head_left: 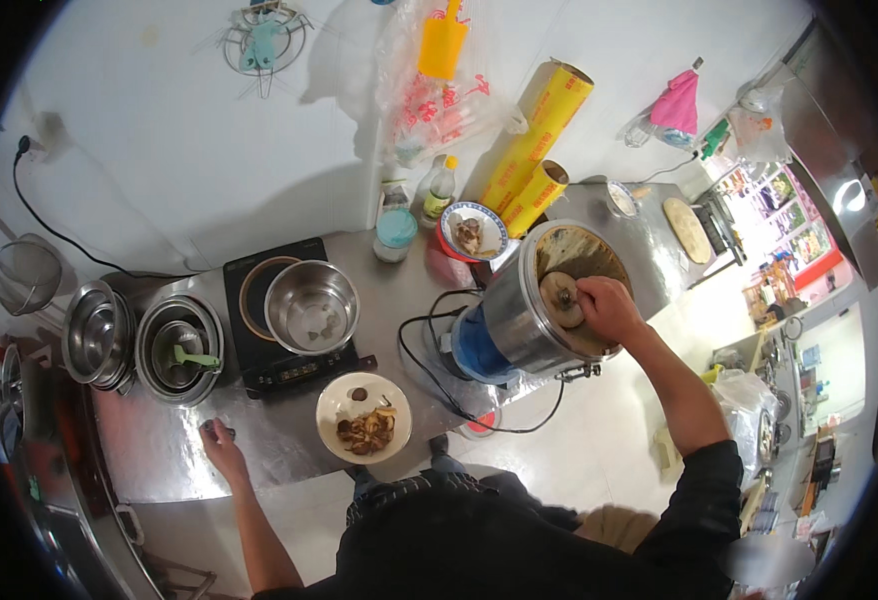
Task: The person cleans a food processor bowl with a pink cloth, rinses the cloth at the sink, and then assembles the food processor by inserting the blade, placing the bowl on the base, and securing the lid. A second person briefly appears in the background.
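A steel counter fronts a white wall. Left of the black cooktop, the left hand pinches a small dark piece. Right of it, the right hand touches a round disc inside a tilted steel drum; whether it grips, I cannot tell. A bowl of brown pieces stands nearer than the cooktop.

Near the left edge of the shiny steel counter sit two stacks of round silver metal bowls, with a flat black induction cooker beside them, and along the back edge a cylindrical blue-lidded jar, a yellow-capped bottle and two cylindrical yellow rolls.
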`<state>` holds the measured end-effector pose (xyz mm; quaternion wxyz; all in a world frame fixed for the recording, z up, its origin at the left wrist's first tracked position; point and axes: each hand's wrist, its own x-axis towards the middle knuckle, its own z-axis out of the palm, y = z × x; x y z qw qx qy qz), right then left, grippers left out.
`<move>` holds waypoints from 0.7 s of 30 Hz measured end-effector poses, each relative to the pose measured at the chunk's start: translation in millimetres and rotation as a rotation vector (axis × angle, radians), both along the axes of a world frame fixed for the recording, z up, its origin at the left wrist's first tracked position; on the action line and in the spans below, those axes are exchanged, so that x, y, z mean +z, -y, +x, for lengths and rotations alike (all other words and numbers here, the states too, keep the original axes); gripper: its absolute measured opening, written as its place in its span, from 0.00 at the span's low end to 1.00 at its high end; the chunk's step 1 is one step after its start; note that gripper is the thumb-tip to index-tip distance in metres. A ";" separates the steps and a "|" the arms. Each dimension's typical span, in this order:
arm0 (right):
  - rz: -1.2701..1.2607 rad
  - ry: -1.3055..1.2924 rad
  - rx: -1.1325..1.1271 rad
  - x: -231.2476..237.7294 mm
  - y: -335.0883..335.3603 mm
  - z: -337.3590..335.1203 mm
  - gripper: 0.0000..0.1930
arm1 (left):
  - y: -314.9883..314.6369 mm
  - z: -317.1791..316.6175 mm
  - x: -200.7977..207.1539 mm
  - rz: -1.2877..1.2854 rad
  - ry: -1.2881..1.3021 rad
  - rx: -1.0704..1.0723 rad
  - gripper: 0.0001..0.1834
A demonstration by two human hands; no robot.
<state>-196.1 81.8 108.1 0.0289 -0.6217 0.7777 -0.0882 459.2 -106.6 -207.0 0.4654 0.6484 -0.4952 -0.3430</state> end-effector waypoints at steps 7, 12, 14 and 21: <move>-0.065 0.112 0.262 37.1 16.9 -7.0 0.05 | -75.4 -173.5 156.7 0.037 -0.332 -0.412 0.09; -0.046 0.528 0.446 84.1 -1.8 -9.7 0.06 | -110.5 -320.3 278.2 -0.215 0.247 -0.722 0.20; -0.083 0.730 0.552 94.2 -11.4 -5.0 0.07 | -121.1 -379.9 315.2 -0.352 0.276 -0.799 0.23; -0.133 0.439 0.722 91.8 -8.4 -44.7 0.04 | -149.5 -502.4 355.2 -0.304 0.143 -0.915 0.26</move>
